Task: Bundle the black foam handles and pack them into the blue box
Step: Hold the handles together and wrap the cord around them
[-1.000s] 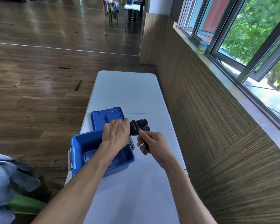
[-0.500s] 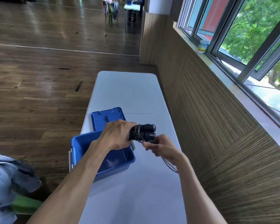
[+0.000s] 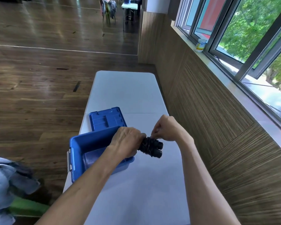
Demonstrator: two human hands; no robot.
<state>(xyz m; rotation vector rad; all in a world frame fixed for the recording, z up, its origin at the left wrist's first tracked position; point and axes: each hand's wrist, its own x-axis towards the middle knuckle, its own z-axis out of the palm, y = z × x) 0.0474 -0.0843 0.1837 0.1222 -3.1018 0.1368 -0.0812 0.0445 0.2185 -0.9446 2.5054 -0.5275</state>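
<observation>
**Foam handles mid-bundle, box open and waiting**

Long white table (image 3: 128,95) along the wood-panelled wall, under a row of windows (image 3: 234,26). Dark wooden floor (image 3: 39,78) off to the left. Way back, another table (image 3: 130,5) and a chair draped with clothes (image 3: 108,5), both too small to say much about. Small white tub (image 3: 201,44) up on the window sill. Bit of light blue cloth (image 3: 0,181) at the bottom-left edge.

Blue box (image 3: 75,148) sat open at the table's left edge, tilted a little out of line with the table, white latch showing on its left wall. Inside, only the bare blue floor could be made out; the right part was hidden behind the left forearm, so couldn't tell about anything there. Blue lid (image 3: 106,118) lay flat on the table just behind the box, touching or nearly touching its far rim.

Black foam handles (image 3: 152,147) were held together as a bundle just past the box's right rim, over the table, not in the box. Round ends pointed right and toward the camera, thin cord wound around the middle.

Left hand (image 3: 126,142) wrapped around the bundle's left end, fingers curled on it. Right hand (image 3: 166,129) just above, fingertips pinched narrow on the cord at the top of the bundle.
</observation>
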